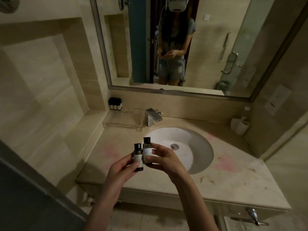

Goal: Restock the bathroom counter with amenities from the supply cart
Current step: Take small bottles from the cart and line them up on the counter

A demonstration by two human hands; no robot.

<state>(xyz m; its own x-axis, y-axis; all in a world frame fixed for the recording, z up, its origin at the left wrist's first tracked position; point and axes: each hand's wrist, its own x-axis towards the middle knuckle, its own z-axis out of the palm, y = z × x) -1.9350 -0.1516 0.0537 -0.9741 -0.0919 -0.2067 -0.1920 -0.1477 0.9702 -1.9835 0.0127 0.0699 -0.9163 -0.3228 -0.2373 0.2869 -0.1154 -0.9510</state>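
Fingers (128, 159) of the left hand (120, 171) pinch a dark bottle (138, 152), right hand (164, 161) a second bottle (147, 150), contents unseen.

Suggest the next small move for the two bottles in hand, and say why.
Likely carry them forward-left and stand them beside the row of bottles behind the clear tray. The left hand holds the left bottle, the right hand the right bottle, both above the counter.
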